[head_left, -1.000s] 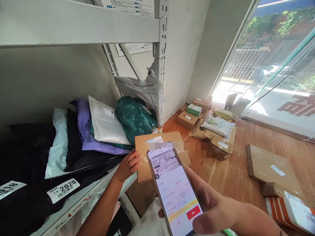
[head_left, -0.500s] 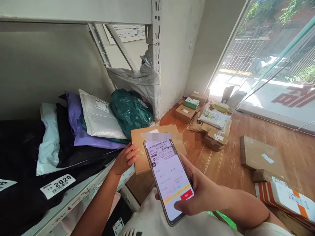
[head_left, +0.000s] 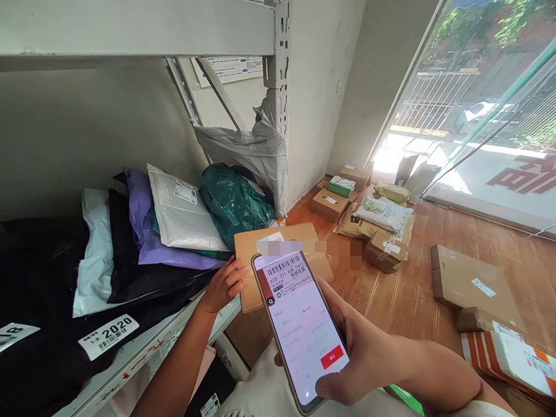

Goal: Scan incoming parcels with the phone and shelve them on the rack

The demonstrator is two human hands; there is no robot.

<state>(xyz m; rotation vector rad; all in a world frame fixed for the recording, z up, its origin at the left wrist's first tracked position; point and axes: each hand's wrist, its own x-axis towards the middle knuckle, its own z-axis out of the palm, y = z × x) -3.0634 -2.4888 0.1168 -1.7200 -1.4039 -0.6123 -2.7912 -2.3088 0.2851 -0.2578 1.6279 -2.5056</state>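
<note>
My right hand [head_left: 347,353] is wrapped round a smartphone [head_left: 299,330], its thumb over the lower part of the screen. The screen shows a shipping label with a barcode at the top and a red button below. Behind the phone is a flat cardboard box [head_left: 249,289] with a white label [head_left: 270,238] on its upper face. My left hand [head_left: 223,285] grips the box by its left edge, fingers curled on the top. The phone hides much of the box, and a blurred patch covers part of its label.
On the shelf [head_left: 174,330] at left lie a silver padded mailer [head_left: 186,214], a green bag [head_left: 234,202], a purple bag [head_left: 167,246] and black parcels [head_left: 39,266]. A shelf post [head_left: 280,104] rises ahead. Boxes [head_left: 384,249] and a large carton [head_left: 469,278] sit on the wooden floor near a glass door [head_left: 499,127].
The view has tilted slightly, so the surroundings sit lower and further right. On the phone screen, the label picture is sharper and the yellow strip has gone. Both hands keep their holds.
</note>
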